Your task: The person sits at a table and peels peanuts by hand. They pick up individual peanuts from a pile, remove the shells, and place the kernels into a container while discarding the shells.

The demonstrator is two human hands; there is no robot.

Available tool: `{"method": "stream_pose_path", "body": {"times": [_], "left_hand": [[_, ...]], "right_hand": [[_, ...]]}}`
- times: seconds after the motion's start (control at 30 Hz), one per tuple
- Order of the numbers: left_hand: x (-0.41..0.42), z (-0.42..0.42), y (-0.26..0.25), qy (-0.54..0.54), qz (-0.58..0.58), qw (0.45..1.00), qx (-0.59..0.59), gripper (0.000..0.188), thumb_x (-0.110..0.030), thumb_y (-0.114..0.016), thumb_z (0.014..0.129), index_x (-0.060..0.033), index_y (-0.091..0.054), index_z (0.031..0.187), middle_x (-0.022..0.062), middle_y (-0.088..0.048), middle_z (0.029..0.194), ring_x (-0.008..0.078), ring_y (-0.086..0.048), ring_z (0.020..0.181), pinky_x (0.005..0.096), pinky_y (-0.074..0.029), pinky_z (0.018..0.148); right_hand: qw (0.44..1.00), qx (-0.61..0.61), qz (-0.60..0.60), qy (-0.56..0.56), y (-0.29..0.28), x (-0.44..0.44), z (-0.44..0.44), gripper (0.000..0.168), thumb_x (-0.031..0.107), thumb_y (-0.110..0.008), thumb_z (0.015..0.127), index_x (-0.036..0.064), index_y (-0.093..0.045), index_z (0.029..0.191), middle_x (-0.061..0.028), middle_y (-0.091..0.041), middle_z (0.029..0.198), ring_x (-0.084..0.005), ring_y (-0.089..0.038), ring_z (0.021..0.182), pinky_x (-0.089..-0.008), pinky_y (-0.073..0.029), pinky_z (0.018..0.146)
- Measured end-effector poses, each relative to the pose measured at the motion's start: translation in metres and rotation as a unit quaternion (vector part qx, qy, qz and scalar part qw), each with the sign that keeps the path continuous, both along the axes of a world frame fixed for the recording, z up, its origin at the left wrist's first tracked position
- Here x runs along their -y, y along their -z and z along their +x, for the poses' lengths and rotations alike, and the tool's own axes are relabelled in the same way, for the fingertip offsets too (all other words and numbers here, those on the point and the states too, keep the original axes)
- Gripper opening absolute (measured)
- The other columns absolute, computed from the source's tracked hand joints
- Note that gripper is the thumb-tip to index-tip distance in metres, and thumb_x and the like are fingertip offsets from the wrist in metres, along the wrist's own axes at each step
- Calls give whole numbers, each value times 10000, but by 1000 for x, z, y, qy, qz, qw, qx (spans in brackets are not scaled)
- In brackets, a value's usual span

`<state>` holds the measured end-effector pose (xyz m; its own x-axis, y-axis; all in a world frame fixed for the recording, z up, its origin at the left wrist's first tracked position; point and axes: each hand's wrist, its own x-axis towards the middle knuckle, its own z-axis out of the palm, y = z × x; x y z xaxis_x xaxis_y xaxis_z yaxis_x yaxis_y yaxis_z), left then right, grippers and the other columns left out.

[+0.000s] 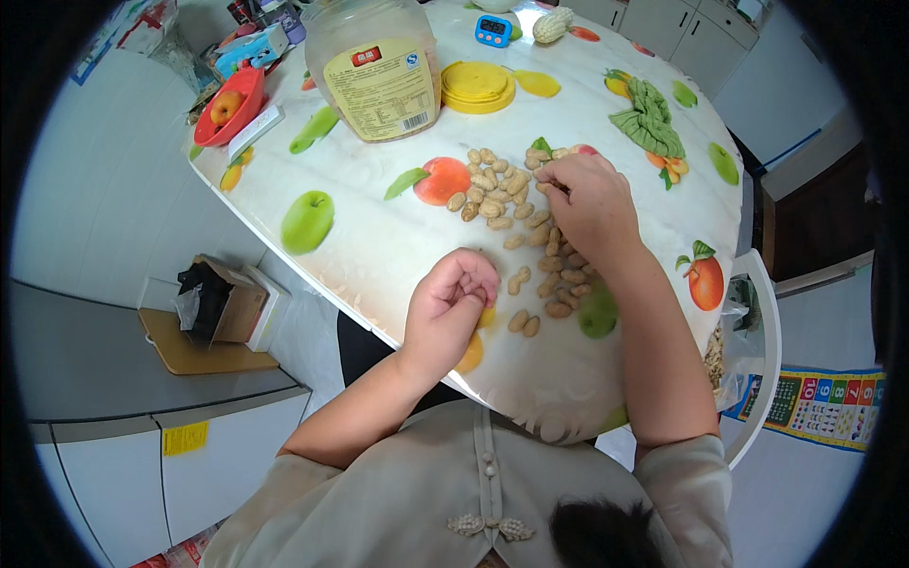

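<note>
Unshelled peanuts (491, 207) lie loose in a spread pile on a fruit-printed tablecloth (341, 273). Over the pile's upper right part is my right hand (591, 199), its thumb and fingers bent down among the nuts. A peanut shows at those fingertips; whether it is gripped or only touched is unclear. My left hand (454, 302) rests near the table's front edge, left of the pile, palm turned up with fingers curled and thumb against them. Its curled fingers hide whether anything is inside. Two peanuts (524, 323) lie closest to me, apart from the rest.
A big clear plastic jar (380, 71) with a yellow label stands at the back, beside its yellow lid (478, 86). Further out are a blue digital timer (493, 31), a green cloth (649, 119) and a red bowl (241, 106) holding fruit. A white chair (769, 348) stands at right.
</note>
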<state>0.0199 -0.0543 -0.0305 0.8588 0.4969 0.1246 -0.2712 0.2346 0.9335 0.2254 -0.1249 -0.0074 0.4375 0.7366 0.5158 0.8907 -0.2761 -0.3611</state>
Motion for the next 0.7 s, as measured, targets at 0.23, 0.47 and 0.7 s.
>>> {"method": "stream_pose_path", "body": {"times": [0.23,0.47,0.7], "left_hand": [[1,0,-1,3,19,999,-26,209,111,-382,804,-23,-480,931,43,-514,863,109,-486,766,229,-397,711],[0,7,-6,-100,-107,989,35,125,-94,-502,934,-20,-501,1035,43,-539,899,104,-500,721,227,-423,656],[0,5,-2,-105,-78,991,20,146,-87,-532,923,-13,-522,1048,31,-578,857,68,-484,658,192,-408,586]], "right_hand": [[995,44,-84,21,1,-3,-1,117,101,-572,768,92,-647,858,-81,-626,832,-266,-581,806,-388,-451,711],[795,-585,20,-159,-37,9,-51,105,42,-600,820,23,-606,923,-17,-623,802,-79,-570,737,-215,-445,636],[814,-550,-13,-187,-26,7,-66,87,41,-617,810,13,-593,889,-12,-617,740,-76,-573,692,-229,-466,621]]}}
